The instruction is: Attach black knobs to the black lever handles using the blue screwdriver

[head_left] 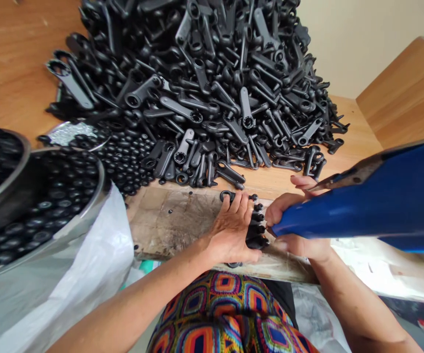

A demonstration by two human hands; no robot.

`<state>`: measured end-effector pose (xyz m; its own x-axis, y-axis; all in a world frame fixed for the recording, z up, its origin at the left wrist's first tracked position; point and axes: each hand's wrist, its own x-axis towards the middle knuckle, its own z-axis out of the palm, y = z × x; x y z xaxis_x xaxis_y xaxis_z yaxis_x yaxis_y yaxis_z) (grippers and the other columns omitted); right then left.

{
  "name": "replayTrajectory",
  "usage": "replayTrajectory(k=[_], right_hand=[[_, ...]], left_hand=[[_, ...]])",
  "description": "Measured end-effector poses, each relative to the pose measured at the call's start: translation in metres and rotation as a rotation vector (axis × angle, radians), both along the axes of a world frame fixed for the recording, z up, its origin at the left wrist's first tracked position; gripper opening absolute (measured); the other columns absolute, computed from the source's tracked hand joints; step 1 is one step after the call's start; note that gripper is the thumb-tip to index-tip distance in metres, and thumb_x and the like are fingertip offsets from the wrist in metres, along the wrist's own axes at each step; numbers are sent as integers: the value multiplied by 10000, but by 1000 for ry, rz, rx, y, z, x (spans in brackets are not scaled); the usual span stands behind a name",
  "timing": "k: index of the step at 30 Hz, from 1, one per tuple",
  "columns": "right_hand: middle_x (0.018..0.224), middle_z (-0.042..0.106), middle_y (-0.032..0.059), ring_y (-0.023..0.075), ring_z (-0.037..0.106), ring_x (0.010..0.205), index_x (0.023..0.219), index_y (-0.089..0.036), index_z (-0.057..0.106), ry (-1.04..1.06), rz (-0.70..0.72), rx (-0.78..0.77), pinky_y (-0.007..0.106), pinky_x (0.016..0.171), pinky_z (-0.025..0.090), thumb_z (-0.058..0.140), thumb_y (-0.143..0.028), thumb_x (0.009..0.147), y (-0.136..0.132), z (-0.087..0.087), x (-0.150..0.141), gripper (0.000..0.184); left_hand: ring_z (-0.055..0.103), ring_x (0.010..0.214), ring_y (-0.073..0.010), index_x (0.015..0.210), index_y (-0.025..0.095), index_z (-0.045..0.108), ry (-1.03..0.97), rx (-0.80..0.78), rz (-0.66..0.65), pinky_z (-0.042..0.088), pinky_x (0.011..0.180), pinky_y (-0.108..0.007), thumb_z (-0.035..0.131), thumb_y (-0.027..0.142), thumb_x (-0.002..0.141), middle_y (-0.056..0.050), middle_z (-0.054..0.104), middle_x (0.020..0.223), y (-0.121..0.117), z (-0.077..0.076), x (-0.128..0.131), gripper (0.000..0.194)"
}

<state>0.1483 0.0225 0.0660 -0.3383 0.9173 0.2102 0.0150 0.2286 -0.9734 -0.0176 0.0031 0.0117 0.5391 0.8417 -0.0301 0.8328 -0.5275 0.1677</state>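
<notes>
My left hand lies with spread fingers on a black moulded part with a ring end, pressing it against a worn wooden board. Its far end sticks out past my fingers as a ribbed black stub. My right hand is shut around a large blue-handled tool, whose tip sits right by that black part. The tool's jaws are hidden. A big heap of similar black crank-shaped parts lies just beyond the board.
Two steel bowls of round black pieces stand at the left on a white plastic sack. More round pieces lie loose beside the heap, on a wooden table. A wooden panel rises at the right. Patterned cloth covers my lap.
</notes>
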Motion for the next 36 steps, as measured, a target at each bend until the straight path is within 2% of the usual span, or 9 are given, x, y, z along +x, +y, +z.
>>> replayTrajectory(k=[3,7,10,12,15,18,21,26,36], right_hand=[[657,583,4,236,592,738,794,-235,589,-37,92,39,360,622,496,810,-312,468,3,-4,4,401],[665,590,-1,227,592,742,821,-238,605,-30,112,80,357,652,499,818,-295,465,3,-3,1,419],[667,586,-22,206,589,694,1018,-286,570,69,89,100,343,637,496,825,-271,473,-2,3,-8,601],[672,579,-41,177,569,616,1168,-349,469,179,79,85,329,596,488,811,-280,515,-5,10,-10,740],[671,559,-47,163,539,549,1259,-392,349,340,91,73,324,540,469,774,-300,573,-6,21,-5,813],[644,548,-41,176,541,544,1233,-371,375,434,137,62,333,531,458,765,-280,562,-2,28,5,782],[634,548,-40,166,529,529,1227,-353,385,464,185,19,321,521,448,755,-282,563,2,28,11,763],[633,549,-42,157,525,528,1242,-340,370,470,230,-39,310,519,441,773,-285,550,4,22,8,802],[654,559,-36,159,535,554,1213,-365,422,482,298,-76,299,502,436,778,-243,566,4,20,4,749]], left_hand=[[82,1337,-408,1348,-30,273,-3,5,1,41,1049,-526,431,743,592,-289,201,1433,0,1,-1,1092],[72,1338,-412,1350,-34,264,-2,2,-7,27,1049,-530,438,741,589,-286,220,1427,0,1,-1,1100],[68,1343,-402,1358,-25,248,-3,-1,1,31,1051,-523,442,749,574,-284,184,1441,0,-1,0,1119],[66,1344,-399,1356,-19,258,-5,-9,7,38,1051,-522,438,746,580,-284,179,1443,0,-2,0,1104],[57,1348,-390,1360,-2,261,-16,-22,12,43,1052,-522,449,723,596,-273,188,1445,0,-3,1,1070],[63,1352,-380,1372,10,234,-27,-17,17,38,1057,-519,478,716,585,-263,170,1454,0,-3,1,1085],[72,1352,-373,1378,25,225,-23,-6,24,42,1060,-514,486,734,574,-254,160,1459,0,-3,1,1103],[65,1349,-388,1367,4,242,-15,-3,9,22,1057,-527,373,846,556,-273,171,1449,1,-4,0,1176],[55,1351,-387,1372,2,231,-20,-11,12,25,1057,-525,379,854,547,-273,179,1447,1,-3,1,1196]])
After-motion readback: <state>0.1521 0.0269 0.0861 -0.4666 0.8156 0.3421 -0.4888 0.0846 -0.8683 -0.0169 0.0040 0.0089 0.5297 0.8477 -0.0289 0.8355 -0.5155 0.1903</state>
